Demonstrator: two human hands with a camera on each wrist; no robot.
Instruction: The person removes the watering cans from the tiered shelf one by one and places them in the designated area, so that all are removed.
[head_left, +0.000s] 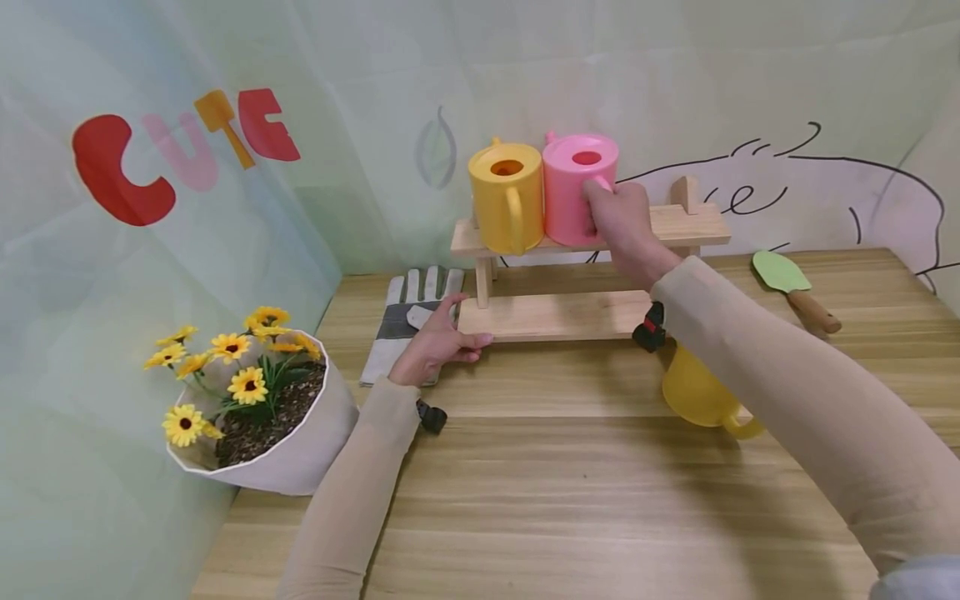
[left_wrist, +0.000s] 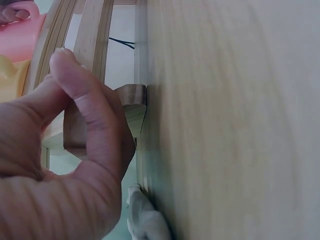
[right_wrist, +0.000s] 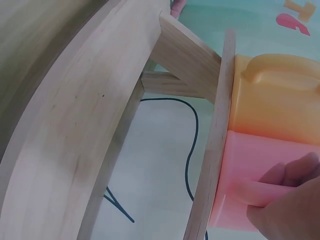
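Note:
My right hand (head_left: 628,227) grips the handle of a pink watering can (head_left: 564,204), which stands upright on the top board of a small two-tier wooden shelf (head_left: 555,317). In the right wrist view, the fingers curl round the pink handle and the can's base is right at the board. Close on its left is a yellow watering can (head_left: 491,208), also upright, handle toward me. My left hand (head_left: 437,343) holds the left end of the shelf's lower board, thumb along the front edge. A second yellow watering can (head_left: 693,390) is on the table, partly hidden by my right forearm.
A white pot (head_left: 315,442) of yellow flowers (head_left: 247,385) stands at the left. Beside the shelf's left end lies a grey-white work glove (head_left: 386,354). A green trowel (head_left: 783,271) with a wooden handle lies at the right. A printed cloth (head_left: 360,100) hangs behind the table.

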